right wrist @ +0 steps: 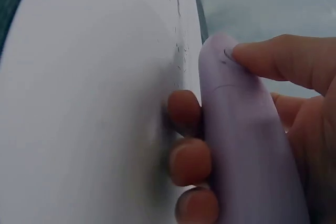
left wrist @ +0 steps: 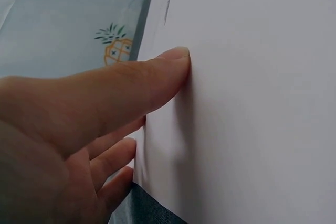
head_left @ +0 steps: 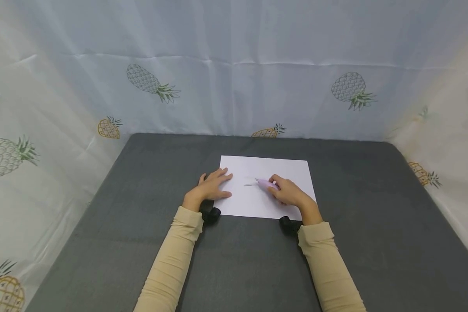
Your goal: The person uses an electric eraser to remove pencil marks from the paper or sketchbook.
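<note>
White paper sheet (head_left: 257, 203) is lying flat in the middle of the dark grey table mat (head_left: 140, 242), and you are pressing your left hand (head_left: 212, 187) open-fingered on its left edge to stop it sliding. Your right hand (head_left: 290, 193) is curling its fingers (right wrist: 185, 163) around a lilac plastic pen-shaped tool (head_left: 266, 183), angling the tip onto the faint grey marks.

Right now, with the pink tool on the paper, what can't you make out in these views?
- Tool tip: the pink tool fills the right wrist view, and its own body hides where it meets the paper.
- Gray mark: too small and faint in the head view to read.
- Left hand: the left wrist view shows only the thumb on the sheet; the palm is cut off.
</note>
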The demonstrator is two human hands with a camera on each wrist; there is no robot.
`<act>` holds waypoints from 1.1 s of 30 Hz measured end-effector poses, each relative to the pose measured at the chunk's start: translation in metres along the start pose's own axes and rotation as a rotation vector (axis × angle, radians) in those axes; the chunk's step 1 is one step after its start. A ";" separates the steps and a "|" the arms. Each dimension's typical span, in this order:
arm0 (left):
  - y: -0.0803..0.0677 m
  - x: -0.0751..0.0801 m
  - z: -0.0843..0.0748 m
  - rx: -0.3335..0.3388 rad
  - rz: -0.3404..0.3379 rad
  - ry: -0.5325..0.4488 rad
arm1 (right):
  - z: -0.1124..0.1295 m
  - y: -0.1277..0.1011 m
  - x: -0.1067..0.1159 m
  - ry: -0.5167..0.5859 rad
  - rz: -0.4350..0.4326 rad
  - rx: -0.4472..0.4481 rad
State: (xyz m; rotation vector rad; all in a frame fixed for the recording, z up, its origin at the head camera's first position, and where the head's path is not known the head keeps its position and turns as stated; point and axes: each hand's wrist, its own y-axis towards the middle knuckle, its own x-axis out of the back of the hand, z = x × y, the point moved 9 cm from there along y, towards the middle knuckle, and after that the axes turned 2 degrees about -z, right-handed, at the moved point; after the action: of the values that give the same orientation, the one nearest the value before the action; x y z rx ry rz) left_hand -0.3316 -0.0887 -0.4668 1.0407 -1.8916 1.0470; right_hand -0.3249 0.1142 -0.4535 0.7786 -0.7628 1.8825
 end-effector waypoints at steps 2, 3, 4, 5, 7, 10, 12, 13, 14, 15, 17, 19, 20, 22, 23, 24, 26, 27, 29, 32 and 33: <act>0.000 0.000 0.001 -0.004 -0.004 0.004 | 0.002 0.000 -0.001 -0.049 -0.020 0.007; -0.001 0.000 0.001 -0.008 -0.007 0.004 | 0.004 0.001 -0.001 -0.084 -0.039 0.010; -0.001 0.000 0.001 -0.012 -0.011 0.004 | 0.007 0.001 0.000 -0.121 -0.064 0.018; -0.002 0.001 0.001 -0.016 -0.015 0.004 | 0.010 0.001 0.001 -0.157 -0.093 0.026; -0.002 0.001 0.001 -0.022 -0.017 0.001 | 0.017 0.001 0.002 -0.220 -0.143 0.038; -0.002 0.001 0.001 -0.024 -0.018 -0.005 | 0.025 0.000 0.003 -0.262 -0.192 0.037; -0.002 0.002 0.001 -0.020 -0.016 -0.005 | 0.026 0.000 0.003 -0.274 -0.208 0.034; -0.002 0.002 0.000 -0.019 -0.016 -0.006 | 0.026 0.000 0.003 -0.277 -0.210 0.033; -0.002 0.002 0.000 -0.017 -0.016 -0.007 | 0.026 0.001 0.002 -0.275 -0.211 0.031; -0.002 0.002 0.000 -0.016 -0.017 -0.008 | 0.025 0.001 0.002 -0.275 -0.213 0.032; -0.003 0.003 -0.001 -0.015 -0.018 -0.009 | 0.023 0.001 0.002 -0.273 -0.214 0.032; -0.003 0.003 -0.001 -0.016 -0.021 -0.010 | 0.024 0.001 0.002 -0.272 -0.216 0.038; -0.002 0.003 -0.001 -0.016 -0.022 -0.007 | 0.024 0.001 0.003 -0.273 -0.218 0.037; -0.002 0.002 0.000 -0.016 -0.023 -0.005 | 0.023 0.002 0.003 -0.279 -0.221 0.032; -0.002 0.002 0.000 -0.016 -0.023 -0.004 | 0.022 0.002 0.002 -0.280 -0.222 0.028; -0.002 0.002 0.000 -0.015 -0.022 -0.004 | 0.022 0.002 0.002 -0.282 -0.221 0.025; -0.002 0.001 0.000 -0.014 -0.020 -0.002 | 0.021 0.002 0.002 -0.283 -0.223 0.018; -0.002 0.001 0.000 -0.012 -0.018 -0.004 | 0.022 0.002 0.002 -0.282 -0.223 0.021; -0.002 0.001 0.000 -0.010 -0.019 -0.004 | 0.023 0.002 0.001 -0.284 -0.223 0.032; -0.002 0.001 0.000 -0.008 -0.020 -0.001 | 0.024 0.003 0.001 -0.290 -0.222 0.040; -0.002 0.001 0.000 -0.008 -0.020 0.000 | 0.025 0.003 0.000 -0.290 -0.218 0.040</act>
State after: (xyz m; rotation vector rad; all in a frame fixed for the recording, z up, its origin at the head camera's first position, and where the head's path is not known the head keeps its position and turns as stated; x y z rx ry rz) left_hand -0.3303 -0.0891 -0.4656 1.0529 -1.8801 1.0274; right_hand -0.3225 0.0944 -0.4390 1.1308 -0.7841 1.6131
